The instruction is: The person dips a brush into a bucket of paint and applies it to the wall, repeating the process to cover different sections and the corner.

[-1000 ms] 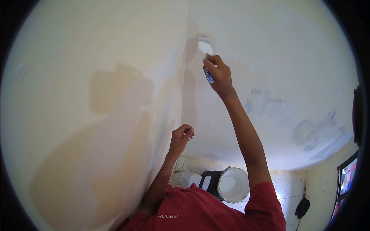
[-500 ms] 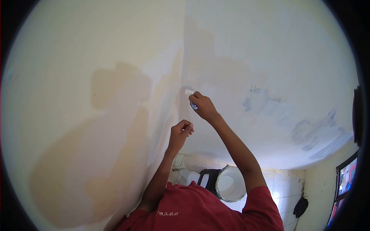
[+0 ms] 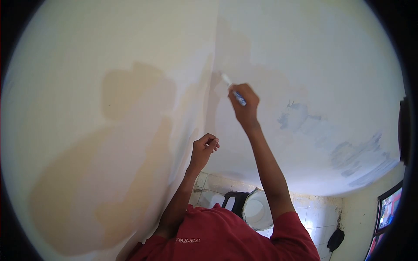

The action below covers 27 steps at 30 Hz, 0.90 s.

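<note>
My right hand (image 3: 244,101) is raised and grips a paintbrush (image 3: 233,88) with a blue and white handle. Its white bristles touch the wall right beside the inside corner (image 3: 212,82), on a beige unpainted strip. My left hand (image 3: 203,150) is lower, loosely curled, holding nothing, close to the left wall. Both arms come out of a red shirt (image 3: 217,237) at the bottom of the view.
The left wall (image 3: 109,130) has large beige patches among white paint. The right wall (image 3: 331,87) is mostly white with grey smears. Below stands a white bucket (image 3: 256,211) on a black stool (image 3: 230,202) over a tiled floor. A framed opening (image 3: 387,209) is at right.
My right hand swept the brush down the corner from high up, then rose again partway. The left hand has stayed about where it was.
</note>
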Each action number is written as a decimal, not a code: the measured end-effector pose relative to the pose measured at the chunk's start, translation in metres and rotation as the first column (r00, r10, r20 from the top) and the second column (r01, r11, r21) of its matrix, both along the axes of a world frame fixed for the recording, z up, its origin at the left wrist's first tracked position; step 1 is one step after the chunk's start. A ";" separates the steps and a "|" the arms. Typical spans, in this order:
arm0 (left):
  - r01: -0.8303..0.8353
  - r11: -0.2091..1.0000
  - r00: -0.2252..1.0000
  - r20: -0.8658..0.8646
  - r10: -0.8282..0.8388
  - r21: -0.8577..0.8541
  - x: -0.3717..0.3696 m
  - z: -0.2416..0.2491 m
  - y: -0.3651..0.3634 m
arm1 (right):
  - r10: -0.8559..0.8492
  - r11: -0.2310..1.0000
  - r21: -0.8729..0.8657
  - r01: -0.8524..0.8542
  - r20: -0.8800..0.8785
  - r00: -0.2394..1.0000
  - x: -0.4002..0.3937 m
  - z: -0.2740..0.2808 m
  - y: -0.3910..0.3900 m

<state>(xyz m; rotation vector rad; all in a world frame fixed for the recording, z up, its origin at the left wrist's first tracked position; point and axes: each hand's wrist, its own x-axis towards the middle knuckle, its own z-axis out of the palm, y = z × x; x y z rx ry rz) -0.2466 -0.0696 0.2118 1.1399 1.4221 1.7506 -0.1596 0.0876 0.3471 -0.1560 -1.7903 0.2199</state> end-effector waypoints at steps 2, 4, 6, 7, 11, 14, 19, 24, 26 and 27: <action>-0.003 1.000 1.000 -0.001 0.003 -0.010 0.000 0.000 -0.001 | 0.027 0.994 -0.111 -0.008 0.171 0.985 -0.007 -0.034 0.000; -0.003 1.000 1.000 -0.019 0.003 -0.003 0.001 0.001 -0.001 | 0.023 0.988 -0.154 0.013 0.227 0.974 -0.016 -0.059 0.005; -0.004 1.000 1.000 -0.025 0.004 0.002 0.001 0.003 -0.003 | -0.014 0.984 -0.161 0.072 0.335 0.942 -0.021 -0.062 0.009; -0.006 1.000 1.000 -0.029 0.006 0.006 0.001 0.004 -0.003 | -0.015 0.985 -0.156 0.071 0.333 0.943 -0.023 -0.055 0.015; -0.007 1.000 0.999 -0.033 0.007 0.001 0.000 0.003 -0.003 | -0.152 0.987 0.072 0.147 0.083 0.985 -0.013 -0.003 0.028; -0.030 0.999 0.999 -0.032 0.029 -0.014 -0.001 0.003 -0.002 | -0.151 0.982 0.092 0.165 -0.141 0.978 -0.001 0.020 0.010; -0.043 0.999 0.999 -0.015 0.043 -0.003 0.006 0.009 -0.006 | 0.024 0.994 -0.100 -0.042 -0.178 0.984 0.007 0.002 -0.015; -0.041 0.999 0.998 -0.036 0.041 0.007 0.008 0.016 -0.011 | -0.027 0.991 -0.128 0.042 0.117 0.993 0.006 -0.010 0.006; -0.041 0.999 0.999 -0.027 0.041 0.012 0.006 0.013 -0.008 | -0.111 0.993 0.050 0.109 0.052 0.992 0.017 0.004 0.023; -0.041 0.999 0.999 -0.021 0.041 -0.003 0.006 0.012 -0.009 | -0.151 0.983 0.097 0.153 -0.032 0.988 0.023 0.014 0.026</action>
